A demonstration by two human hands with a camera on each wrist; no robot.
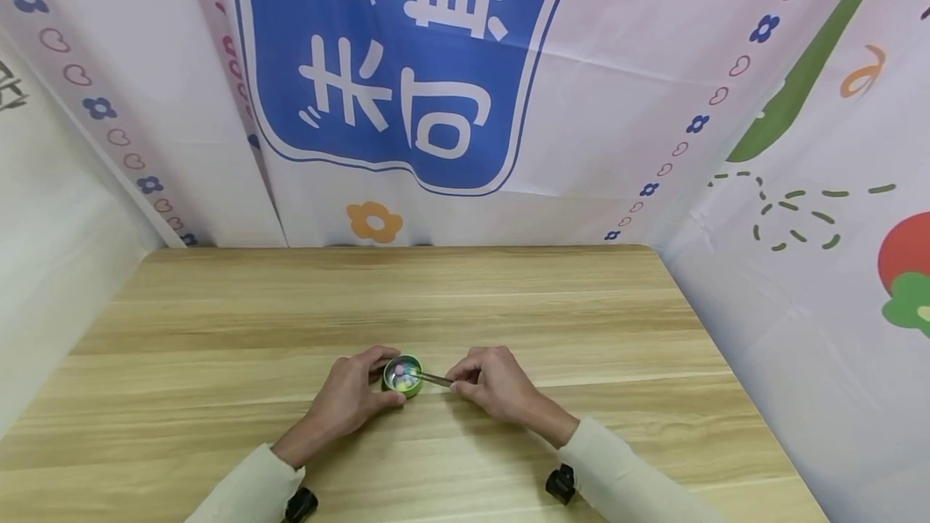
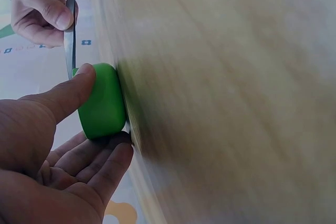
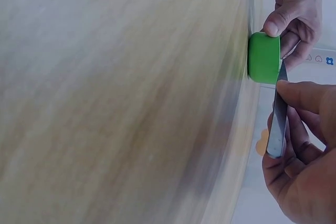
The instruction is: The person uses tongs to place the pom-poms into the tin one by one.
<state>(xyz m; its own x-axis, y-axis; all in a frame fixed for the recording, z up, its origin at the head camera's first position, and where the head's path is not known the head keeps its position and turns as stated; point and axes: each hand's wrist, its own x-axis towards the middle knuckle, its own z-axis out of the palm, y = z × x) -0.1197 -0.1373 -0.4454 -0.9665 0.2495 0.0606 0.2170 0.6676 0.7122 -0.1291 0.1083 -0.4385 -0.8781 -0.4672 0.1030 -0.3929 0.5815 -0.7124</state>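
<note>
A small round green container (image 1: 386,386) sits on the wooden table, with its mouth up. Small pastel balls (image 1: 401,370) in pink, blue and yellow lie in it. My left hand (image 1: 350,392) holds the container from the left, the thumb at its near side and the fingers at its far side. From the right, my right hand (image 1: 496,383) pinches metal tweezers (image 1: 436,379) between thumb and fingers. The tweezers' tips reach over the rim into the container; whether they grip a ball is too small to tell. Both wrist views show the container's green wall (image 2: 103,103) and the tweezers (image 3: 278,127).
The wooden table (image 1: 407,297) stretches out around both hands. Printed cloth (image 1: 581,127) hangs along its back edge and at both sides. A black wrist device (image 1: 560,484) shows under the right sleeve, another (image 1: 301,504) under the left.
</note>
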